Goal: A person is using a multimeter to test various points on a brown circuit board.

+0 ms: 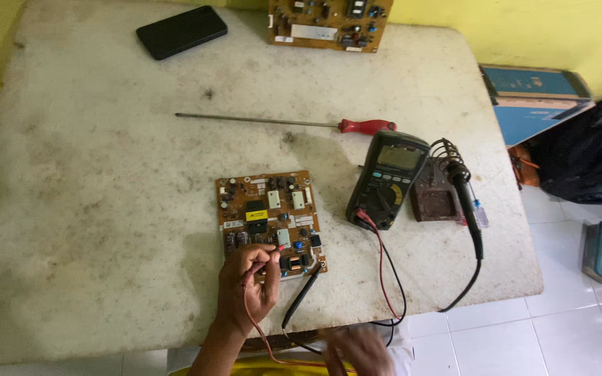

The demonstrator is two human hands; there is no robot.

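A brown circuit board (267,217) with several components lies on the worn table (106,209). My left hand (249,282) pinches a red test probe (279,249), its tip touching the board's near edge. A black probe (302,295) lies loose on the table beside the board, tip toward the board's corner. Red and black leads (384,268) run from a dark multimeter (388,179) to the right of the board. Blurred at the table's front edge, my right hand (357,348) sits by the leads; whether it holds anything is unclear.
A long red-handled screwdriver (283,123) lies behind the board. A soldering iron in its coil stand (451,182) sits right of the meter. A black phone (181,31) and a second circuit board (329,23) are at the far edge. Boxes and a dark bag (587,150) stand on the floor, right.
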